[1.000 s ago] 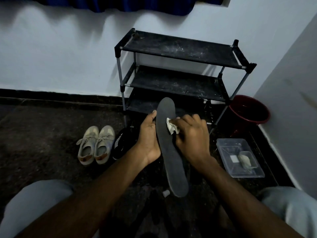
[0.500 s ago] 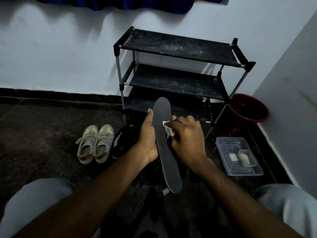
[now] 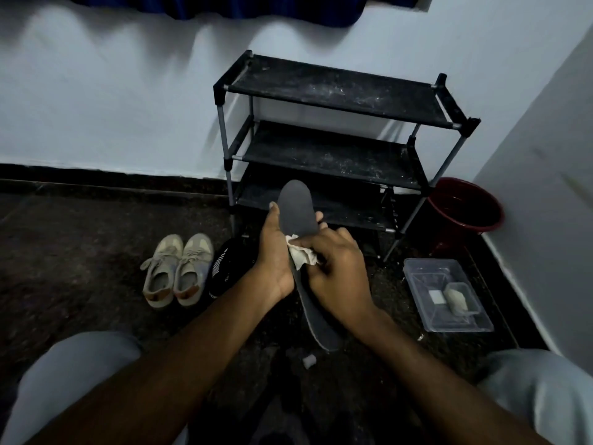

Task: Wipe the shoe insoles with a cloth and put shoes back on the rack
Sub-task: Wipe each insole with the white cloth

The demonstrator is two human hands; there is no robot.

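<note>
Three-shelf black rack (image 3: 337, 94) stands against the wall, its shelves streaked with pale dust. A red bucket (image 3: 465, 213) sits just to its right. A clear tray (image 3: 446, 293) lies on the floor nearer us. A pair of pale shoes (image 3: 178, 271) stands on the floor left of the rack. A black shoe (image 3: 224, 268) is just beside them, partly hidden behind the left wrist.

The dark insole (image 3: 296, 210) is held up off the floor, toe end toward the rack and heel end toward us. The left hand (image 3: 274, 252) grips it at the forefoot, thumb along one edge and fingertips curled round the other. The right hand (image 3: 337, 268) pinches a crumpled pale cloth (image 3: 301, 255) and presses it onto the insole's top face, about mid-length.

Our judgement is that the insole is thin, light and flexible, so it should bow under wiping pressure unless backed from beneath. We would hold it across the width, by the edges, close to the patch being wiped. The cloth is soft and works best bunched. Wiping is in hand and racking is not yet begun.
</note>
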